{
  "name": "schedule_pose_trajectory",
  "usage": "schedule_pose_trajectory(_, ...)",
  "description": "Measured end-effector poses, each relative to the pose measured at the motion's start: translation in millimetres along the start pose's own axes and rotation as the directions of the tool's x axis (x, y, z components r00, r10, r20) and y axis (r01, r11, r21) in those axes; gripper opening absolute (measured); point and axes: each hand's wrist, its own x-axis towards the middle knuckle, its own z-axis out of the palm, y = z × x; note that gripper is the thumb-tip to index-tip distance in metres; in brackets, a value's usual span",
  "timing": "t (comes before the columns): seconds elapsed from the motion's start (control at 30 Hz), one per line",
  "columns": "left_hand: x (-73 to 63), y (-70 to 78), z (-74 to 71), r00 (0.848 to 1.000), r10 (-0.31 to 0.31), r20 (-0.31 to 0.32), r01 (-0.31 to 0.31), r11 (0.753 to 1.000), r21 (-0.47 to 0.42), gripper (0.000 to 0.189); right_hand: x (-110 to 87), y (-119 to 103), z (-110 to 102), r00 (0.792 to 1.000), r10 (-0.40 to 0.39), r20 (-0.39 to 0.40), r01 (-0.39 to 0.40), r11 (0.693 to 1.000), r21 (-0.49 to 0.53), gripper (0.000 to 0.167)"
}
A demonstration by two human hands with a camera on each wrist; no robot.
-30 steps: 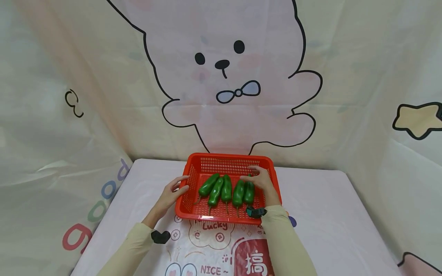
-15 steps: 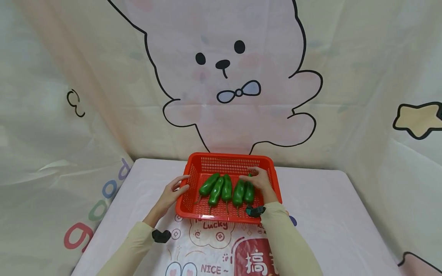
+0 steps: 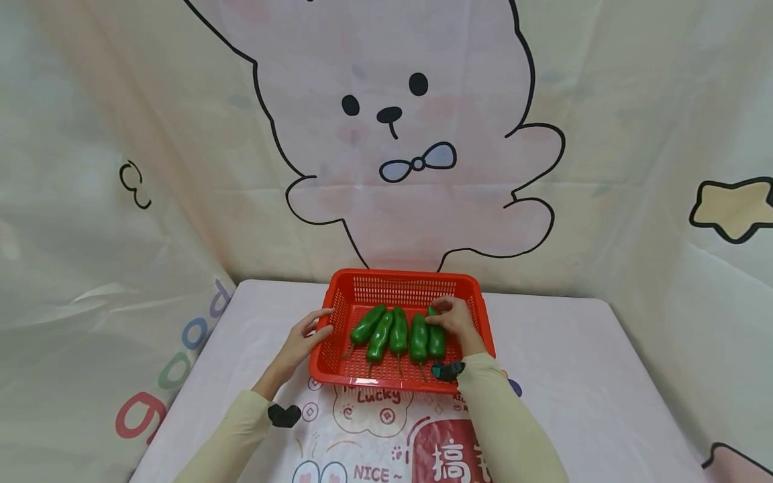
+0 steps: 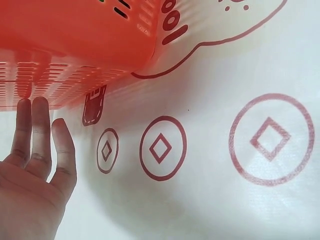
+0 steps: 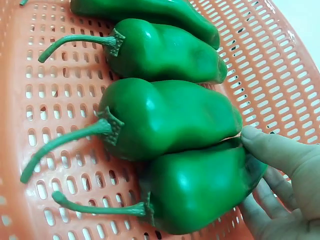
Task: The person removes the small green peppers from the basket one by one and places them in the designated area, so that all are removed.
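Note:
A red plastic basket [image 3: 386,384] on the table holds several green peppers in a row, stems toward the person. At the row's right end, my right hand [image 3: 456,319] pinches the tip of the last pepper [image 3: 436,343], thumb on one side and fingers on the other. In the right wrist view this pepper [image 5: 195,187] lies against its neighbour [image 5: 170,117]. My left hand [image 3: 304,337] rests at the basket's left side. The left wrist view shows its fairly straight fingers [image 4: 41,130] against the slotted wall; the thumb is out of that view.
A white table [image 3: 555,389] with a printed cover carries the basket. Behind it hangs a cloth [image 3: 386,221] with a cartoon bear, and similar cloth closes off both sides. Dark wrist straps [image 3: 284,416] sit on both arms.
My right thumb and fingers have drawn together on the tip of the rightmost pepper. My left hand stays at the basket's side, and the basket keeps its place.

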Motion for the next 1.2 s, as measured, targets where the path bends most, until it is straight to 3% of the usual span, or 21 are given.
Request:
schedule_pose_trajectory(0.47,0.4,-1.8,0.7,1.0,-0.002,-0.001,0.002,1.0,0.005,0.048,-2.2,2.6,0.0,1.0,0.001,0.016,-0.001,0.999,0.043,0.037)
schedule_pose_trajectory(0.63,-2.5,5.0,2.5,1.0,-0.002,0.004,0.002,1.0,0.004,0.049,-3.7,0.7,-0.7,0.999,-0.018,0.032,0.014,0.994,0.104,0.038)
schedule_pose_trajectory(0.9,0.8,-2.2,-0.1,1.0,-0.001,0.003,0.001,1.0,-0.008,0.049,-2.2,-4.8,-4.7,0.992,-0.069,0.103,0.045,0.976,0.214,0.04)
schedule_pose_trajectory(1.2,1.8,-2.7,1.4,1.0,-0.025,-0.006,0.025,1.0,-0.014,0.047,-2.1,-16.4,-10.6,0.989,-0.094,0.117,0.054,0.95,0.306,0.044)
